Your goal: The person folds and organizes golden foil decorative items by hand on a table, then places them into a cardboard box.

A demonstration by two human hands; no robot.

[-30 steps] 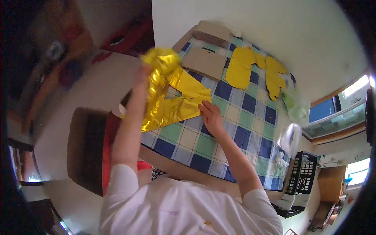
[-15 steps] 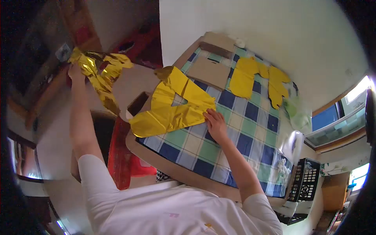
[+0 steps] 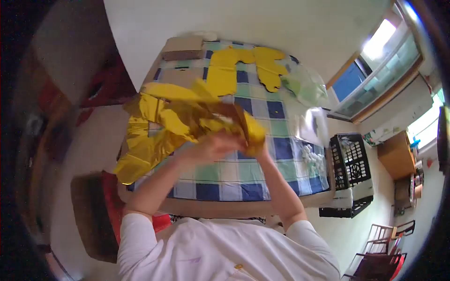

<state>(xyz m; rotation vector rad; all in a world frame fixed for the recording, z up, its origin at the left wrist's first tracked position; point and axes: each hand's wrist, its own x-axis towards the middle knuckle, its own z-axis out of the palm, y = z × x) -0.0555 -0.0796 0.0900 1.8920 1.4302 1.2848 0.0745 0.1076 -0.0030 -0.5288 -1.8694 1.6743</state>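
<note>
Gold foil sheeting is bunched over the left part of the checkered bed cover, blurred by motion. My left hand is at its near edge, with the fingers smeared. Beside it on the right, my right hand is mostly covered by the foil, its fingers hidden. One foil piece hangs toward the bed's front left corner. Farther back, a flat yellow foil shape lies on the cover, joined to or touching another shape on its right.
A cardboard box stands at the bed's back left. Clear plastic bags lie along the right side. A black crate is right of the bed. A red object stands at the front left.
The view has turned right. My left hand has come from the far left over the bed with its foil, next to my right hand. The foil pieces now overlap.
</note>
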